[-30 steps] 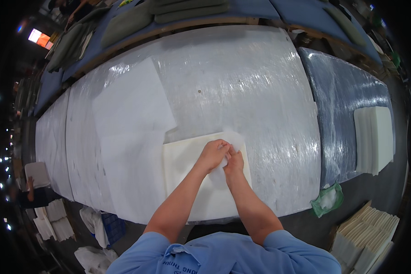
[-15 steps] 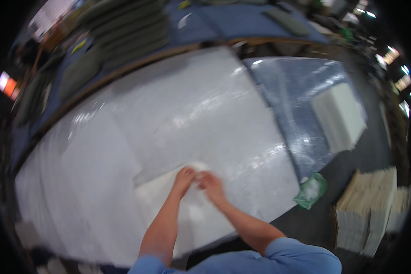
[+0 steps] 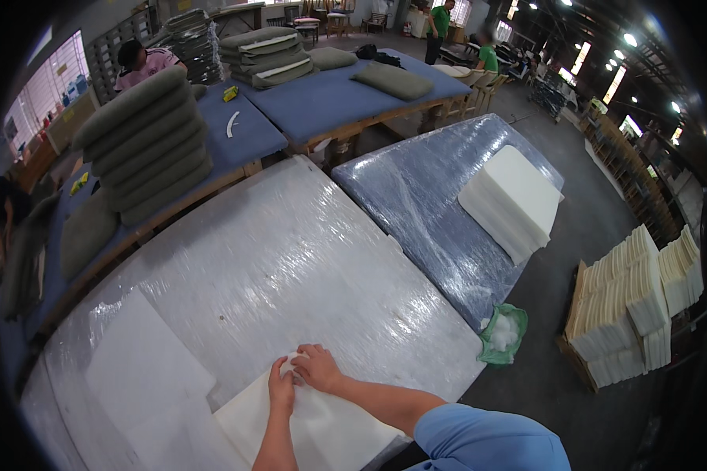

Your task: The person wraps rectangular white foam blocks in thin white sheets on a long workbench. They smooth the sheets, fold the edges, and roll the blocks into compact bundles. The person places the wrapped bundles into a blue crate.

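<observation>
A flat cream foam sheet (image 3: pixel 330 428) lies on the plastic-wrapped table in front of me. Both hands meet at its far corner. My left hand (image 3: pixel 280 385) has its fingers curled in toward a small white bit (image 3: pixel 294 359), which may be the sheet's corner or a loose piece. From the right, my right hand (image 3: pixel 316 367) bends over the same spot with its fingers closed, touching or nearly touching the left fingertips. The fingers cover most of what they hold. To the left lies a thin white sheet (image 3: pixel 145 361).
A wrapped blue table (image 3: pixel 401 188) adjoins on the right, bearing a white foam stack (image 3: pixel 511 200). A green bag of white stuffing (image 3: pixel 501 337) sits at the table corner. Foam stacks (image 3: pixel 624 306) stand right. Grey-green cushions (image 3: pixel 149 149) rest on the far blue table. Several people work beyond.
My view has tilted up and swung, showing more of the room. The hands stay together at the foam's corner; the right fingers now reach over closer to the left ones.
</observation>
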`<state>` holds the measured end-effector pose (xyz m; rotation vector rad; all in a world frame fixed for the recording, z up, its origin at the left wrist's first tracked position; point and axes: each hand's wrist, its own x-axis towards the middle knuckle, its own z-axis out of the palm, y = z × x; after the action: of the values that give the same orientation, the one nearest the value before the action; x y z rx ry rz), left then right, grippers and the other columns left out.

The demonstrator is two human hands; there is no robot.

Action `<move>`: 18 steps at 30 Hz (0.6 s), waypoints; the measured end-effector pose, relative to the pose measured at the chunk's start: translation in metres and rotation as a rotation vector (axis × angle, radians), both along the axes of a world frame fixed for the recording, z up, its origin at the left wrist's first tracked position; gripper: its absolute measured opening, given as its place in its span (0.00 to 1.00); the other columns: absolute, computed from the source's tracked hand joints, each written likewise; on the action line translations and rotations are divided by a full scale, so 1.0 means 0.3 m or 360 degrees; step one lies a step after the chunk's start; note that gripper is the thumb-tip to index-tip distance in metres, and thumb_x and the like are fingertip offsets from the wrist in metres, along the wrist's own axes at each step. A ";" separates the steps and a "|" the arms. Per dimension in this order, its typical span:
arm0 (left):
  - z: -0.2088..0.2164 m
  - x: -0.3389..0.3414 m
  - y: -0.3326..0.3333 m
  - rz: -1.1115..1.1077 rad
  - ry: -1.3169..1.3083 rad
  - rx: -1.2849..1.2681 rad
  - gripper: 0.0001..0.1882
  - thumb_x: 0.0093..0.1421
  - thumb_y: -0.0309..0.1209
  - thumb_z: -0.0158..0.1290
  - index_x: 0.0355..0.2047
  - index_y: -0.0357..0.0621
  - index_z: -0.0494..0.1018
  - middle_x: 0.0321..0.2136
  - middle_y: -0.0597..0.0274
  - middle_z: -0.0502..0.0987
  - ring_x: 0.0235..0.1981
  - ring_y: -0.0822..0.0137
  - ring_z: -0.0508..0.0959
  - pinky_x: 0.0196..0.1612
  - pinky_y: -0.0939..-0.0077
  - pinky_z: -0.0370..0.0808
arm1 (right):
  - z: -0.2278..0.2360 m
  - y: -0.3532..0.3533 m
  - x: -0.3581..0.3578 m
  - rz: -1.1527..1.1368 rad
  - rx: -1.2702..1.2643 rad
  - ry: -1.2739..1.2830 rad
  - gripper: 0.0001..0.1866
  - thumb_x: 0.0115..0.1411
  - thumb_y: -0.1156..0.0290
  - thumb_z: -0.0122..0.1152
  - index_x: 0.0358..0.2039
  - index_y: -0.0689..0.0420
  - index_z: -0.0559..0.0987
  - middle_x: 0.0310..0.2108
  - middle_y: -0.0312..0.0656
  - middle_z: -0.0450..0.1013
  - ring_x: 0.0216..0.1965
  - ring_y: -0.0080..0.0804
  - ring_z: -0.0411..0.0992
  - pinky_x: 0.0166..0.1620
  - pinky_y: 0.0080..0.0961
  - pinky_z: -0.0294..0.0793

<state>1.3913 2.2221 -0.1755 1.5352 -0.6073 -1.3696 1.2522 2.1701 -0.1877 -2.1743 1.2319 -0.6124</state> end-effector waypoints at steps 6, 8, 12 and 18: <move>-0.056 -0.020 0.084 0.0060 -0.0450 0.0217 0.09 0.65 0.25 0.54 0.46 0.39 0.74 0.31 0.58 0.79 0.26 0.70 0.77 0.33 0.74 0.75 | -0.046 -0.004 -0.015 -0.0025 -0.0148 -0.0022 0.15 0.61 0.66 0.66 0.48 0.48 0.84 0.55 0.43 0.74 0.55 0.48 0.71 0.56 0.51 0.69; -0.108 0.014 0.109 0.0083 -0.0504 0.0249 0.10 0.64 0.29 0.58 0.44 0.37 0.77 0.34 0.52 0.81 0.32 0.64 0.81 0.39 0.70 0.78 | -0.038 -0.006 0.048 0.0246 -0.0440 0.0038 0.18 0.60 0.63 0.65 0.52 0.48 0.82 0.59 0.40 0.73 0.60 0.45 0.69 0.58 0.55 0.67; -0.184 0.004 0.121 0.0043 -0.0754 0.0036 0.20 0.63 0.31 0.57 0.55 0.42 0.77 0.51 0.47 0.81 0.54 0.51 0.80 0.58 0.62 0.75 | -0.042 -0.036 0.087 0.0627 -0.0473 0.0386 0.25 0.65 0.56 0.58 0.61 0.49 0.76 0.67 0.39 0.67 0.68 0.46 0.62 0.64 0.63 0.59; -0.079 0.045 0.196 0.0268 -0.0192 0.0409 0.18 0.66 0.28 0.54 0.56 0.48 0.77 0.40 0.56 0.81 0.32 0.68 0.80 0.39 0.72 0.78 | -0.019 -0.010 0.142 0.0668 -0.0069 0.0831 0.34 0.72 0.49 0.50 0.75 0.47 0.61 0.76 0.40 0.55 0.75 0.47 0.52 0.72 0.60 0.50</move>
<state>1.4047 2.2810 -0.1991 1.8419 -0.3742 -1.2696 1.2947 2.1671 -0.1933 -2.6182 0.9446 0.1133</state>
